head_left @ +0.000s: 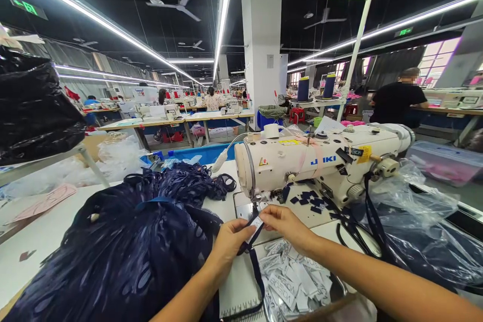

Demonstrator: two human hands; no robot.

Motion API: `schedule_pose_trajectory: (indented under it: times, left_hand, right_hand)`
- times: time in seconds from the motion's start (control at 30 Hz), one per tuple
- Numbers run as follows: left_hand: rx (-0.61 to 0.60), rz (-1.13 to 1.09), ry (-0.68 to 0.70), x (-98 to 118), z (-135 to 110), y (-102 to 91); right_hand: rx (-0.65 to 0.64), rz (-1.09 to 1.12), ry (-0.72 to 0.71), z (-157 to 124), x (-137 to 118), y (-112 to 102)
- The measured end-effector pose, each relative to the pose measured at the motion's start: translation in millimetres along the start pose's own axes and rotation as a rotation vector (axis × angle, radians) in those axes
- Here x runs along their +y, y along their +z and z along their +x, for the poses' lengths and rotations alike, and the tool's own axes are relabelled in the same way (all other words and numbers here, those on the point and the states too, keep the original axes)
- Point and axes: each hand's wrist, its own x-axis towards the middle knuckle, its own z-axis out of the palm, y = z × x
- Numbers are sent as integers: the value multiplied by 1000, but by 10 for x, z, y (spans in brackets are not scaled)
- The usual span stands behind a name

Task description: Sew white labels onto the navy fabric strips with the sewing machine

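Note:
My left hand (229,241) and my right hand (284,225) meet just in front of the needle of a white sewing machine (320,161). Both pinch a small white label (256,225) together with a dark navy strap (255,266) that loops down toward me. A big heap of navy lace fabric (128,246) lies under and left of my left forearm. Below my right wrist sits a tray of several white labels (290,276).
Small navy cut pieces (309,198) lie on the machine bed. Clear plastic bags (426,226) are piled at the right. A black bundle (33,105) sits on a rack at left. Other workers sit at distant tables, and one person in black (396,98) is at the right.

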Motion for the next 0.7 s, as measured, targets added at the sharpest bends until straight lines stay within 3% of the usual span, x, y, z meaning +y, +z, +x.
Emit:
schedule_pose_trajectory:
  times: [0.1,0.4,0.5,0.57,0.63,0.7]
  left_hand:
    - [-12,8,13,-3,-3,6]
    - [-78,67,26,-36,13,-9]
    - [-125,85,-3,-67,-6,-60]
    - [-149,121,6,-39,-53,-127]
    - [-126,260,165,36,-103,-200]
    - [-13,538,566,130,-111,-239]
  right_hand:
    - [-41,-37,-21,3,-31,-9]
    - [1,-59,-87,-36,20,49]
    - [-97,-136,-105,-68,83,-69]
    - [-161,-296,-122,-68,96,-275]
    - [-132,-664,-177,-27,76,-559]
    - [-41,-1070,-237,68,31,-837]
